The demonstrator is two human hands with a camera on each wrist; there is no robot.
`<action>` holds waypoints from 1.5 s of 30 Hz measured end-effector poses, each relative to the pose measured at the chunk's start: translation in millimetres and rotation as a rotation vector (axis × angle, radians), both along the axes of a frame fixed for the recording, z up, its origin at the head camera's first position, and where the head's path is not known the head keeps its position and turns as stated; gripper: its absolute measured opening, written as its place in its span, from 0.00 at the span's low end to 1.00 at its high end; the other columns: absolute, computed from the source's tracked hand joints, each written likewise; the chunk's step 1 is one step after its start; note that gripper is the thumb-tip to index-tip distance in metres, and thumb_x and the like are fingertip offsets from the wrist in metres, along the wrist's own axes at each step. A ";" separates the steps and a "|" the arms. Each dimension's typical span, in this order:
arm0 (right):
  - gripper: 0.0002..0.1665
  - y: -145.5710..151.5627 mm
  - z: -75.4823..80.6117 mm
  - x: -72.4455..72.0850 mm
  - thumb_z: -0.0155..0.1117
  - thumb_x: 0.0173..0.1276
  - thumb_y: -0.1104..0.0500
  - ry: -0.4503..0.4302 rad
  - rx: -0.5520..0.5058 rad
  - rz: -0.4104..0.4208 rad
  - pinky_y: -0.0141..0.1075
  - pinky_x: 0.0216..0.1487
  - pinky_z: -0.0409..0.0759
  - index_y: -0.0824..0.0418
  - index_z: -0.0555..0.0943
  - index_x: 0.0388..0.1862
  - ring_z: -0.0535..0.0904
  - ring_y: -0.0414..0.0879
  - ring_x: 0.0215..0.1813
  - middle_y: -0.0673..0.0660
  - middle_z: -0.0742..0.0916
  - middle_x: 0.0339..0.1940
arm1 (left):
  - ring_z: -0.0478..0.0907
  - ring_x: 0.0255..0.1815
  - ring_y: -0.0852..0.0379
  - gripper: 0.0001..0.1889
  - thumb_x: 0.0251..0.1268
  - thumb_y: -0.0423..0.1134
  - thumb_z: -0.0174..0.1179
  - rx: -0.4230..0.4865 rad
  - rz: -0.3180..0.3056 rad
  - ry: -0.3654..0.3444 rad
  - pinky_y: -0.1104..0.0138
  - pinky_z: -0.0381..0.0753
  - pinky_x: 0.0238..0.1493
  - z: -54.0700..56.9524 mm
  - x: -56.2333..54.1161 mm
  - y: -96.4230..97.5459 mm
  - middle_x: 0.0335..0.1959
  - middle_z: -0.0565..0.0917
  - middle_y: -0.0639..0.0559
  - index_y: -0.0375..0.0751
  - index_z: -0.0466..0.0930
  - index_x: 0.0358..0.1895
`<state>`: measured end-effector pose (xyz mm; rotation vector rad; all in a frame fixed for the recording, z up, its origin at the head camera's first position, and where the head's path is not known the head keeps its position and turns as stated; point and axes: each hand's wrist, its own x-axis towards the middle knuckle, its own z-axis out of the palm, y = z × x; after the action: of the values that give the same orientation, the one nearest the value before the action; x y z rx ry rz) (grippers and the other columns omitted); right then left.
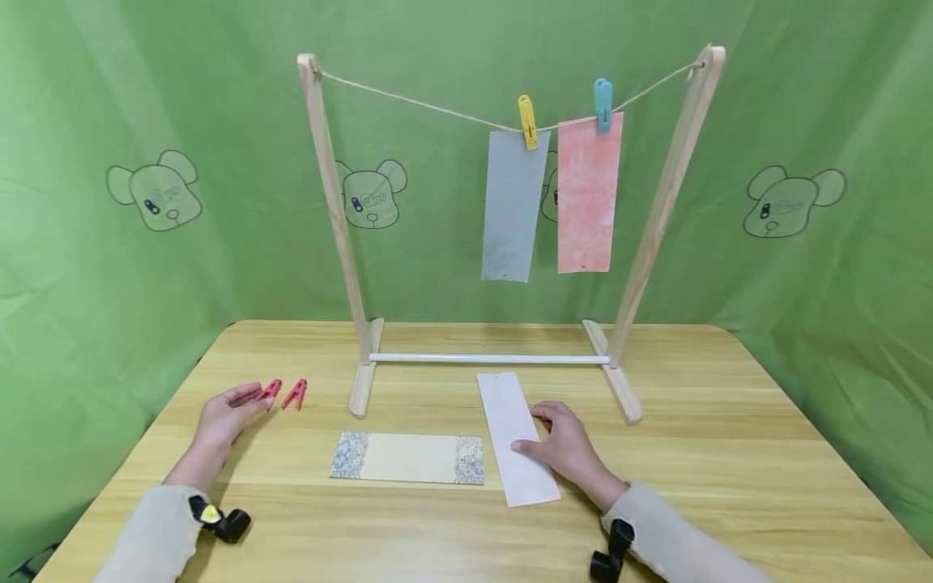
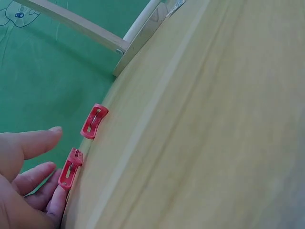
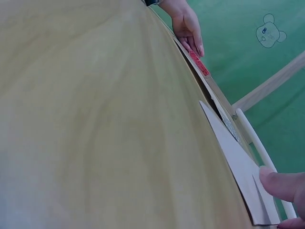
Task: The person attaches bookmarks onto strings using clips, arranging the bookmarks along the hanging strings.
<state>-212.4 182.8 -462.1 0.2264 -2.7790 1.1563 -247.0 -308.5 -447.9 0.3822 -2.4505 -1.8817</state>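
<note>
My right hand [image 1: 561,445] is at a white paper strip [image 1: 510,429] on the table, its thumb [image 3: 279,185] lying over the paper and its fingers at the right edge. That strip also shows in the right wrist view, its surface slightly bent by the thumb. At the left, my left hand [image 1: 229,413] reaches to the nearer of two red clothespins [image 2: 70,169]. Its fingertips are right beside that clothespin, while the thumb stands apart from it. The other red clothespin [image 1: 295,394] stands just to the right.
A patterned paper strip [image 1: 408,458] lies left of the white one. Behind stands a wooden frame [image 1: 338,202] with a string [image 1: 415,102] and a white crossbar [image 1: 488,358]. A yellow clothespin [image 1: 527,121] holds a grey strip [image 1: 513,210]; a blue clothespin [image 1: 602,104] holds a pink one [image 1: 589,194].
</note>
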 end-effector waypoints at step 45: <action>0.09 38.7 26.8 -29.7 0.62 0.63 0.67 -0.299 -0.150 0.248 0.28 0.26 0.76 0.74 0.81 0.39 0.75 0.40 0.28 0.54 0.82 0.26 | 0.74 0.33 0.68 0.25 0.64 0.39 0.60 -0.171 0.109 0.007 0.77 0.80 0.36 10.7 4.3 11.2 0.41 0.79 0.48 0.26 0.68 0.59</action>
<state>-242.1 221.5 -435.4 0.4251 -2.9601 1.5688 -242.6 -297.3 -437.1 0.4886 -2.5056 -1.6160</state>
